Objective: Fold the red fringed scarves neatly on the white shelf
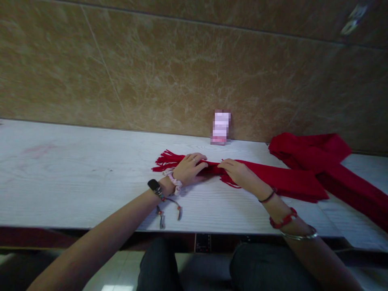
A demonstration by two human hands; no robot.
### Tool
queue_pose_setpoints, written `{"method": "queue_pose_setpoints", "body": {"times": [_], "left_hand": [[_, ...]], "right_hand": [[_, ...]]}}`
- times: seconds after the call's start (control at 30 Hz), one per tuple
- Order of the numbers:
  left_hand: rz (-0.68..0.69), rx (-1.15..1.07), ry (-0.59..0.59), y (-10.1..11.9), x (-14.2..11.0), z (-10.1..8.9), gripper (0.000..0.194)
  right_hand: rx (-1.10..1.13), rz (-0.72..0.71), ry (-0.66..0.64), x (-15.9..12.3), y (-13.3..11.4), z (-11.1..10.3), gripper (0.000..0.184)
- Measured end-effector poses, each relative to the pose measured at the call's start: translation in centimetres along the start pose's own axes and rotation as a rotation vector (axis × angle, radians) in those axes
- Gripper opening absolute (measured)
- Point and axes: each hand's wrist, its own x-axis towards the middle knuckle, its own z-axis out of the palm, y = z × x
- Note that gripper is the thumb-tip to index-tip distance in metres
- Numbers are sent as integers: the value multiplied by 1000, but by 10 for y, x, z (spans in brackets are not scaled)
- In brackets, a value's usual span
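Scarf (281, 180) beneath left fingers (198, 156), slightly spread, and right fingers (226, 163), bunched together; whether either pinches, cannot tell.

Red fringed scarf (285, 180), laid on white table (75, 178); left hand (188, 169) and right hand (239, 173) touching. More red cloth (309, 151), at right.

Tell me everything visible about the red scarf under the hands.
The red scarf looks like soft cloth, with fringe at its left end and more strands below the right hand. It lies across the pale table, apparently folded in layers, narrow between the hands and wider rightward. The left hand touches it near the fringe, the right farther along. Its right end lies by more red cloth; whether they join is unclear.
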Motion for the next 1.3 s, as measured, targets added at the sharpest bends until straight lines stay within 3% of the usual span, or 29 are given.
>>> {"method": "queue_pose_setpoints", "body": {"times": [0.07,0.27,0.43,0.63,0.73,0.87,0.93,1.1,1.3], "left_hand": [[-15,15,17,-2,2,2,13],[16,17,39,-8,1,5,16],[16,42,79,-13,0,10,16],[34,42,33,-10,-1,6,15],[77,21,37,-2,5,5,31],[81,57,82,5,16,11,14],[137,85,113,4,17,15,19],[194,120,243,-2,10,20,27],[195,88,251,-3,10,17,26]], "right_hand": [[-12,11,1,-1,-2,-1,27],[-119,26,-74,-4,-12,-11,19],[-263,159,-35,-3,-18,-12,17],[-326,118,-19,-3,-19,-11,13],[-335,115,-20,-2,-18,-11,15],[-303,119,20,-3,-14,-10,15],[-244,106,67,-6,-11,-10,13],[-131,106,142,-18,-7,-12,34],[-169,99,143,-24,-2,-16,16]]}}
